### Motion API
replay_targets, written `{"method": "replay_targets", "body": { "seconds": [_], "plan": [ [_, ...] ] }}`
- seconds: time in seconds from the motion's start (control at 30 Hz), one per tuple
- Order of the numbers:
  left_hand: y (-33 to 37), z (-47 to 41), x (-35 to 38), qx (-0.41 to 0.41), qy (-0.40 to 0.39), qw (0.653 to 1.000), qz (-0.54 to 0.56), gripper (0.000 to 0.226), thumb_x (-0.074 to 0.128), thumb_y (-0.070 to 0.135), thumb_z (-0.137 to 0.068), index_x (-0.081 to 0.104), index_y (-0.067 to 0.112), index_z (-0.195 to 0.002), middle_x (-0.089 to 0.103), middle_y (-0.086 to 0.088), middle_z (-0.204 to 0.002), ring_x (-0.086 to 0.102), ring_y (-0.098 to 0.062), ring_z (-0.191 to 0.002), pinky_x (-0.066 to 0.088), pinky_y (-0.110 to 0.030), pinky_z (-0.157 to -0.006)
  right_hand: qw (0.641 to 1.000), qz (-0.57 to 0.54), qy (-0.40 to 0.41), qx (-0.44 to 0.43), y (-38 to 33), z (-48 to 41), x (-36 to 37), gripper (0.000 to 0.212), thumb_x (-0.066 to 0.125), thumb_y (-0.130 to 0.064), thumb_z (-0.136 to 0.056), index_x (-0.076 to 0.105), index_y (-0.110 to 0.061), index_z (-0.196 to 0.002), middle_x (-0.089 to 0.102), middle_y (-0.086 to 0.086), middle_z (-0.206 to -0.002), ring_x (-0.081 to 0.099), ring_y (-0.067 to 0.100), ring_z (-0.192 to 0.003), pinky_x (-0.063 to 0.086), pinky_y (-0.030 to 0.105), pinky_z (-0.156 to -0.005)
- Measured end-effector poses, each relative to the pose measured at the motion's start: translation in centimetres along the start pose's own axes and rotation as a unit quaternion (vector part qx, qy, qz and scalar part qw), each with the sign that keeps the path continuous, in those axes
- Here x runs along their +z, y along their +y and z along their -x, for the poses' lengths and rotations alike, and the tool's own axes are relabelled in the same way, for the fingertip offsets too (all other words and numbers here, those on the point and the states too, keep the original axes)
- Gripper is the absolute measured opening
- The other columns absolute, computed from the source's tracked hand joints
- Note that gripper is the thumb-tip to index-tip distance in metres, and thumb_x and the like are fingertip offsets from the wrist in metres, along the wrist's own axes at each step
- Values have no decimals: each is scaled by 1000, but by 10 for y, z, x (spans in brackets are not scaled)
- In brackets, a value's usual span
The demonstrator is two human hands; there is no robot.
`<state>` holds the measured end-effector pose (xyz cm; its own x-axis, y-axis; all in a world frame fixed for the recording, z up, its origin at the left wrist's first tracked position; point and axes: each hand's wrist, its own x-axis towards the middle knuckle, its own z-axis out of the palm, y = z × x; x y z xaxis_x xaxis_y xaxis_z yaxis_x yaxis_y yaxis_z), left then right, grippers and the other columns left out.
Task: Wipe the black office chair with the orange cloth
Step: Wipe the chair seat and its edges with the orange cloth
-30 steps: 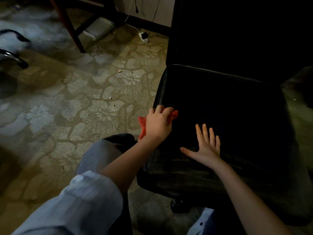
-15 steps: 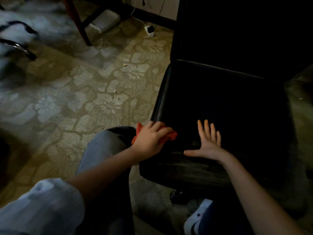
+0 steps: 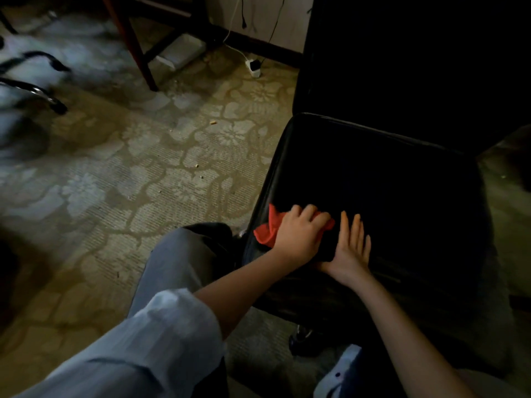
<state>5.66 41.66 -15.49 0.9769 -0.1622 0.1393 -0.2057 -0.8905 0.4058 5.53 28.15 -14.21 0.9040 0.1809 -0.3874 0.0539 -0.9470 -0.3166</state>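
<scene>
The black office chair (image 3: 388, 182) fills the right of the view, its glossy seat facing me and its backrest dark behind. My left hand (image 3: 300, 235) grips the bunched orange cloth (image 3: 265, 232) and presses it onto the seat's front left corner. The cloth sticks out to the left of my knuckles and a little to their right. My right hand (image 3: 352, 248) lies flat on the seat just right of the left hand, fingers straight and together, holding nothing.
Patterned carpet (image 3: 143, 182) covers the floor to the left. A wooden chair leg (image 3: 135, 47), a white power adapter (image 3: 254, 67) with cables and another chair's base (image 3: 37, 90) stand at the back left. My knee (image 3: 184, 254) is beside the seat's corner. A castor (image 3: 301, 337) shows beneath.
My left hand slid the cloth back along the seat's left edge toward the front, then rightward until it lies against my right hand. The right hand stayed flat on the seat.
</scene>
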Motion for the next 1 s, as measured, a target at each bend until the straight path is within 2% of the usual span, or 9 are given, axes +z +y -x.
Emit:
{"method": "replay_targets", "body": {
  "seconds": [0.1, 0.23, 0.3, 0.43, 0.53, 0.7, 0.83, 0.93, 1.0],
  "plan": [
    [-1, 41, 0, 81, -18, 997, 11, 44, 41, 29, -77, 59, 22, -116, 59, -8, -104, 54, -31, -76, 49, -36, -63, 1000, 26, 8, -6, 1, 18, 7, 104, 62, -47, -83, -16, -23, -149, -26, 7, -155, -23, 22, -142, -12, 46, -114],
    [-33, 84, -9, 116, 37, 993, 1, 38, 50, 30, -81, 56, 25, -119, 58, -5, -107, 50, -22, -84, 42, -31, -74, 999, 31, -10, -38, 10, 30, 16, 101, 51, -70, -79, -11, -32, -149, -20, -2, -157, -20, 18, -143, -12, 43, -114],
    [-52, 84, -16, 48, 73, 996, 8, 36, 48, 31, -83, 60, 22, -116, 60, -6, -102, 46, -20, -85, 33, -29, -75, 998, 42, -20, -46, 14, 30, 16, 106, 48, -77, -74, -13, -34, -149, -22, -4, -156, -22, 18, -143, -12, 42, -114],
    [-75, 56, -21, -197, 94, 973, 71, 43, 47, 31, -85, 58, 18, -124, 57, -13, -106, 50, -33, -95, 34, -35, -84, 996, 60, -53, -49, 14, 26, 14, 108, 48, -77, -74, -17, -33, -148, -27, -4, -154, -25, 19, -141, -12, 44, -114],
    [-62, 33, -24, -237, 80, 965, 76, 42, 54, 20, -86, 55, 19, -128, 54, -14, -114, 46, -37, -104, 31, -36, -90, 995, 63, -61, -40, 8, 24, 13, 107, 48, -75, -76, -18, -33, -147, -28, -4, -154, -25, 20, -141, -12, 45, -113],
    [-37, 22, -25, -208, 71, 975, 21, 41, 57, 19, -85, 56, 15, -126, 55, -15, -115, 48, -38, -100, 39, -40, -85, 996, 70, -43, -27, 2, 23, 16, 107, 47, -77, -75, -16, -32, -148, -24, -3, -156, -22, 21, -143, -10, 45, -114],
    [-9, 29, -10, -77, 51, 996, 9, 35, 57, 18, -78, 63, 14, -112, 60, -12, -102, 54, -34, -81, 48, -39, -68, 996, 77, -41, -27, 0, 24, 17, 103, 50, -70, -80, -15, -29, -149, -22, -1, -157, -21, 22, -143, -10, 46, -114],
    [2, 43, -5, -20, 15, 999, 24, 43, 42, 26, -76, 62, 16, -113, 60, -11, -104, 54, -32, -82, 51, -38, -67, 993, 95, -61, -27, 0, 27, 14, 100, 49, -64, -84, -18, -28, -148, -28, 1, -154, -25, 22, -142, -12, 47, -113],
    [-1, 64, 1, 32, 9, 999, 34, 46, 42, 27, -75, 61, 16, -116, 60, -12, -105, 55, -31, -82, 51, -36, -69, 992, 100, -73, -27, 0, 32, 13, 99, 49, -62, -86, -21, -27, -147, -34, 3, -152, -27, 22, -141, -13, 47, -114]
  ]
}}
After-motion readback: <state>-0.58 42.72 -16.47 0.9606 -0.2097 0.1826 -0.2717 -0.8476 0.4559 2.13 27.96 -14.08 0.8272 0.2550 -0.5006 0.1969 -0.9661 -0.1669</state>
